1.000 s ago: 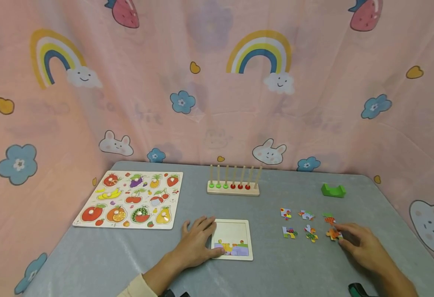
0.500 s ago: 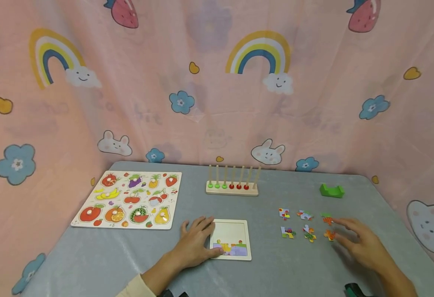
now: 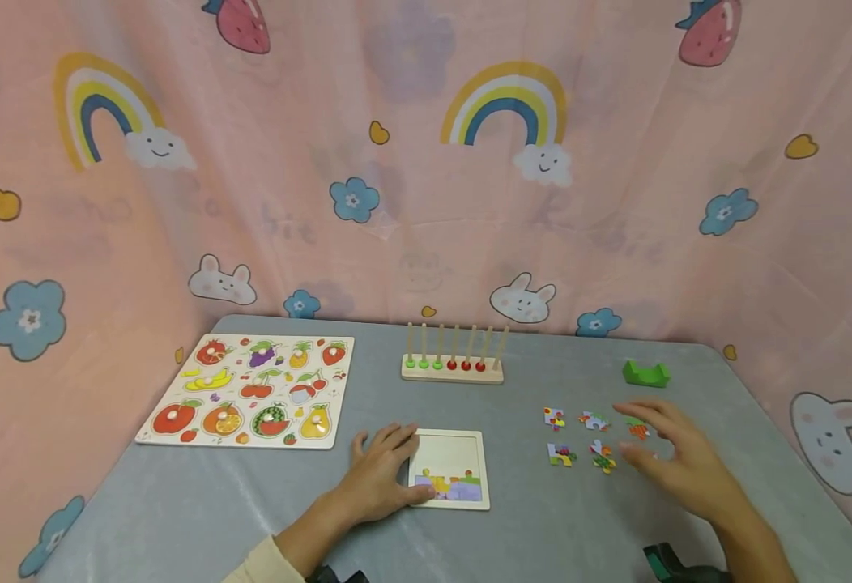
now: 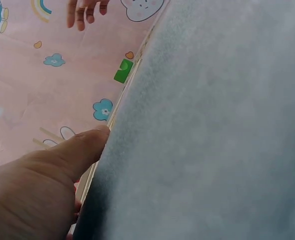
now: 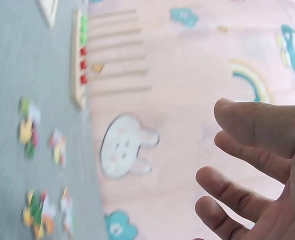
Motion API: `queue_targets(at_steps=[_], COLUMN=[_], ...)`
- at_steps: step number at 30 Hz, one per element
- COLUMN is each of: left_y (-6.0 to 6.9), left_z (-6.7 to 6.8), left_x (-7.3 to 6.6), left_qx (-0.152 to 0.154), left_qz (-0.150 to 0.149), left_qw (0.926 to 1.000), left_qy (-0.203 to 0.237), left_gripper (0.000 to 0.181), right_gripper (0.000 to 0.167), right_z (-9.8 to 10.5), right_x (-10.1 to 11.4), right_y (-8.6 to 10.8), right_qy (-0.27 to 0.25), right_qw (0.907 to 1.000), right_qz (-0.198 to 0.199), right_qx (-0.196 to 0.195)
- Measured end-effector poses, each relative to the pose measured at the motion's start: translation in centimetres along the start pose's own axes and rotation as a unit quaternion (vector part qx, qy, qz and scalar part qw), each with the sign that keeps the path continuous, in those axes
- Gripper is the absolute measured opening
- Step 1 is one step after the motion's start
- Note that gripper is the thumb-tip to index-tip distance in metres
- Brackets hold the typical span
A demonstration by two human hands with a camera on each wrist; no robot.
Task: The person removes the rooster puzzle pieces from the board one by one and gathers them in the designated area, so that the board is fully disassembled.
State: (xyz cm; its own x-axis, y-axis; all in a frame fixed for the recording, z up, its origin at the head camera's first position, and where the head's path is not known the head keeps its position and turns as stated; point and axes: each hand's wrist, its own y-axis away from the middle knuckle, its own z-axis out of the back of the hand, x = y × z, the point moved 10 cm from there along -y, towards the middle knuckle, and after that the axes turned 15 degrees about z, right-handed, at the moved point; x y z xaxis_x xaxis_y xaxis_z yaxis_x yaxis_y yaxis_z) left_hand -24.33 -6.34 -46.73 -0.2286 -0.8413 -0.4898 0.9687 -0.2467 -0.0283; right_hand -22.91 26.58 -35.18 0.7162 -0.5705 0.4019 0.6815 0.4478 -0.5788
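My left hand (image 3: pixel 375 483) rests at the left edge of a small wooden puzzle tray (image 3: pixel 446 436), thumb on its lower left corner and fingers by the upper left. Assembled purple and yellow pieces (image 3: pixel 462 489) fill the tray's lower part. My right hand (image 3: pixel 684 461) hovers over the loose pieces at the right, thumb and index finger apart. In the right wrist view, nothing shows between the fingers (image 5: pixel 222 187). Near the fingertips lies an orange carrot-patterned piece (image 3: pixel 638 429); the piece below it is mostly hidden. Further left lie a cloud-like piece (image 3: pixel 594 421) and a green-patterned piece (image 3: pixel 603 460).
Two more loose puzzle pieces (image 3: pixel 554 419) lie nearer the tray. A fruit peg board (image 3: pixel 342 380) sits at the left. Behind the tray stands a wooden peg rack (image 3: pixel 452 372) with green and red beads. A green curved block (image 3: pixel 647 373) is at the back right.
My right hand has lifted away from the rightmost orange pieces and moved left over them, its thumb and index finger spread. My left hand stays on the tray.
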Motion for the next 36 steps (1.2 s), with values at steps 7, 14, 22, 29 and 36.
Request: queue_targets(at_steps=[7, 14, 22, 29, 36], left_y=[0.0, -0.1, 0.0, -0.1, -0.1], left_z=[0.2, 0.3, 0.3, 0.4, 0.4], left_x=[0.0, -0.1, 0.1, 0.2, 0.1], left_qx=[0.005, 0.01, 0.011, 0.009, 0.007], left_qz=[0.009, 0.01, 0.01, 0.017, 0.018], left_qw=[0.9998, 0.9998, 0.9996, 0.9996, 0.9996], left_qy=[0.015, 0.017, 0.024, 0.021, 0.019], left_gripper=[0.081, 0.082, 0.085, 0.087, 0.087], right_gripper=[0.057, 0.057, 0.051, 0.049, 0.049], right_z=[-1.0, -2.4, -5.7, -8.6, -10.6], right_x=[3.3, 5.7, 8.1, 9.7, 10.3], right_y=[-2.2, -3.8, -5.3, -6.5, -6.9], right_qy=[-0.036, -0.045, -0.08, -0.108, -0.137], right_qw=[0.9983, 0.9966, 0.9928, 0.9884, 0.9844], right_qz=[0.047, 0.066, 0.076, 0.088, 0.088], right_qx=[0.001, 0.02, 0.048, 0.06, 0.066])
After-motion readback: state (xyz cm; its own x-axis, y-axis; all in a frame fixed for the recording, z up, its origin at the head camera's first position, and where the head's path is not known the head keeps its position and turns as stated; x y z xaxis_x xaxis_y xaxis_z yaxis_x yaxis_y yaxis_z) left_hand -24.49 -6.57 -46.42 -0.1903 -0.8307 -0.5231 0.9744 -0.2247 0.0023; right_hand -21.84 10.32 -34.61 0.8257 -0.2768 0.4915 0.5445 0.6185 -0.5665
